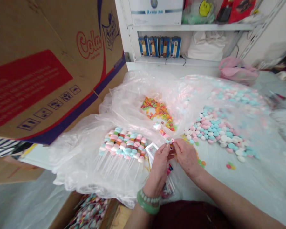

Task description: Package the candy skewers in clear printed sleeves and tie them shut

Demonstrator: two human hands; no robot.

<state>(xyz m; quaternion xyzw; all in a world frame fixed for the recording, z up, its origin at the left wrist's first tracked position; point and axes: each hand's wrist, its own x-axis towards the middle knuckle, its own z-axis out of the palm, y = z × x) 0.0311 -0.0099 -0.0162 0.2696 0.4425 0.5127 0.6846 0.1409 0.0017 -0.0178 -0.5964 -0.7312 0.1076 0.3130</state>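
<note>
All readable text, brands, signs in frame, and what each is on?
"Cola": large carton, red outlined letters.
"Sprite", slanted, last letters unclear: same carton.
"AYUSLINK", second letter uncertain: white box on the upper shelf.
Five handling icons, one with upward arrows: carton.
Too small or blurred: the carton's red panel, purple stripe and line under "Cola"; the blue boxes; the packet by the left hand.

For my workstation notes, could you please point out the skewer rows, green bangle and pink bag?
Skewer rows [123,146], head view: threaded pieces.
Green bangle [147,207], head view: band.
Pink bag [233,73], head view: side.
</note>
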